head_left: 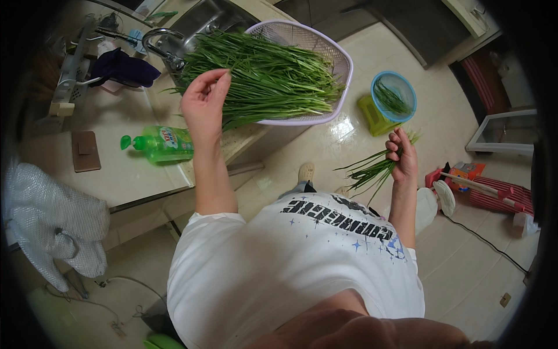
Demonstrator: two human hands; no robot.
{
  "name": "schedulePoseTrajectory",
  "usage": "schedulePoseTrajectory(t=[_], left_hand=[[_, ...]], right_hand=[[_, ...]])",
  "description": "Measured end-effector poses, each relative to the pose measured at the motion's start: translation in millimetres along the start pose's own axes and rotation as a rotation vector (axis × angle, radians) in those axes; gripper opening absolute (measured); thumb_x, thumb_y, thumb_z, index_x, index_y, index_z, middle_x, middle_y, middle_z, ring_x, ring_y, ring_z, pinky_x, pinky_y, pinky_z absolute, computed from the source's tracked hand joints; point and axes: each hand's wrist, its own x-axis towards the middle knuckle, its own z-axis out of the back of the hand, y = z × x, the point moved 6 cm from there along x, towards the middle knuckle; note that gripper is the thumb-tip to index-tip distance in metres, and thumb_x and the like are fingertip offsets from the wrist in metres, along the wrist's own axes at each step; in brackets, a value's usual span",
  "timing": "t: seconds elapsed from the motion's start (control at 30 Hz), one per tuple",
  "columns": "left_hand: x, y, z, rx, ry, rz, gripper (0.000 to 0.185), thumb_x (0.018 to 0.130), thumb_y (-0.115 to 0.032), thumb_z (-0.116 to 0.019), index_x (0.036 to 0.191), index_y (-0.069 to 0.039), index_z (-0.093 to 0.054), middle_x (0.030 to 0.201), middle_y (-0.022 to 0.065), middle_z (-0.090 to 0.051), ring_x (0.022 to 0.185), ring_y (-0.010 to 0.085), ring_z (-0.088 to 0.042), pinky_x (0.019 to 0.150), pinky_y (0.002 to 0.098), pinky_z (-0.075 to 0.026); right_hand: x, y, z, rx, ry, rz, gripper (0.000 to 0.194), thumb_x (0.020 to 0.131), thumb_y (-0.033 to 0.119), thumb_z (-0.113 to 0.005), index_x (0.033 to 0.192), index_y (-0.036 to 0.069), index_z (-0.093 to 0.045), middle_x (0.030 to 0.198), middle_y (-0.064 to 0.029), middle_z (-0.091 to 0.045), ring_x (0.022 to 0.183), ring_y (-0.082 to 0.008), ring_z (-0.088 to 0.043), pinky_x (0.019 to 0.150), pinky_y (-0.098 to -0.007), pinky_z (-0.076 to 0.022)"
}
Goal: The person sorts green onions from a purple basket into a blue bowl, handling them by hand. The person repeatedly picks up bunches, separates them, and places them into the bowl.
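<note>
A lilac plastic mesh basket (344,94) rests over the edge of the sink, heaped with long garlic chives (266,74). Above the heap's near side, my left hand (202,102) has thumb and forefinger pinched together. A small green bit shows at those fingertips; how long it is cannot be made out against the leaves behind. My right hand (403,155) grips a small bunch of chives (370,174), pale stem ends up and leaves trailing down to the left. Just beyond that hand, a blue-rimmed yellow-green bin (377,118) stands on the floor with loose green leaves (390,97) inside.
A green dish-soap bottle (168,144) lies on the counter, near a brown flat object (86,151). The chrome faucet (163,41) arches by the sink (207,17). Silver bubble-textured material (65,218) covers the counter's left end. A black cord (484,242) crosses the floor at right.
</note>
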Motion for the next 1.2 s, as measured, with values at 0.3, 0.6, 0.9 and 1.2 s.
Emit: schedulePoseTrajectory(t=[0.3,0.6,0.9,1.2], left_hand=[[-35,36,-99,-0.777,0.439,0.664,0.014,0.085,-0.013,-0.057,0.094,-0.002,-0.059,0.055,-0.0078,-0.03,0.046,0.0039,-0.024,0.041,0.0186,-0.021],[-104,62,-176,-0.642,0.711,0.922,0.014,0.086,-0.014,-0.056,0.092,-0.001,-0.058,0.056,-0.0077,-0.035,0.044,0.0021,-0.027,0.04,0.017,-0.021],[-125,73,-190,-0.454,0.782,0.87,0.017,0.084,-0.014,-0.06,0.094,0.0,-0.061,0.06,-0.0068,-0.042,0.046,0.0007,-0.03,0.041,0.0168,-0.021],[-116,73,-189,0.038,0.696,0.257,0.013,0.076,-0.003,-0.066,0.089,-0.003,-0.065,0.058,-0.0114,-0.035,0.051,-0.0011,-0.027,0.046,0.0162,-0.02]], right_hand=[[-21,25,-46,-0.306,0.031,0.201,0.018,0.084,0.02,-0.061,0.093,0.004,-0.057,0.071,0.0011,-0.051,0.055,-0.004,-0.044,0.04,-0.0145,-0.0236],[-44,28,-92,-0.544,0.128,0.336,0.016,0.08,0.018,-0.065,0.083,0.003,-0.064,0.065,0.0036,-0.054,0.053,-0.0015,-0.044,0.046,-0.0154,-0.0324],[-32,17,-67,-0.284,0.047,0.174,0.016,0.077,0.017,-0.067,0.075,0.005,-0.056,0.058,0.0048,-0.045,0.047,-0.002,-0.036,0.039,-0.0177,-0.0215],[-20,-10,-53,-0.046,0.015,-0.037,0.02,0.078,0.017,-0.067,0.068,0.009,-0.052,0.062,0.0029,-0.047,0.047,-0.0028,-0.037,0.037,-0.0165,-0.02]])
